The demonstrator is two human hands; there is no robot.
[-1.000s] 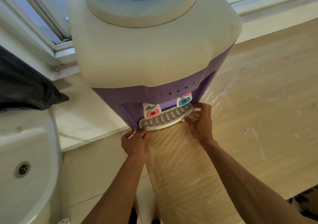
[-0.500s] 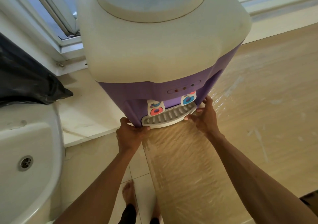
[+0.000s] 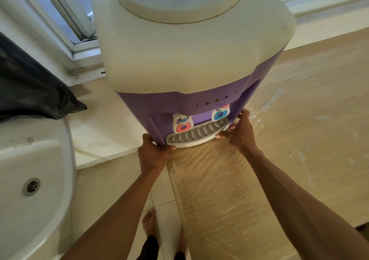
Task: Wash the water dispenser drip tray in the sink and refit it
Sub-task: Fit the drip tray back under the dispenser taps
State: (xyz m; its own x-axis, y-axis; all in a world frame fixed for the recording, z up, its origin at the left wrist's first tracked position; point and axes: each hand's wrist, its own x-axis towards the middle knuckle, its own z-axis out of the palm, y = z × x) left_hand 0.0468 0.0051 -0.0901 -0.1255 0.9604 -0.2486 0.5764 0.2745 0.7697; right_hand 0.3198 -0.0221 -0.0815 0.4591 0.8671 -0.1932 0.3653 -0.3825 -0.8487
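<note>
The curved grey slotted drip tray [image 3: 196, 135], seated at the foot of the smooth purple-and-cream water dispenser [image 3: 187, 64] at the counter's front edge, is gripped at its ends by the left hand [image 3: 152, 154] and right hand [image 3: 240, 133], fingers curled closed.

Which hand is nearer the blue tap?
Right. The right hand holds the drip tray's right end, just below and beside the blue tap. The left hand grips the tray's left end, under the red tap.
</note>
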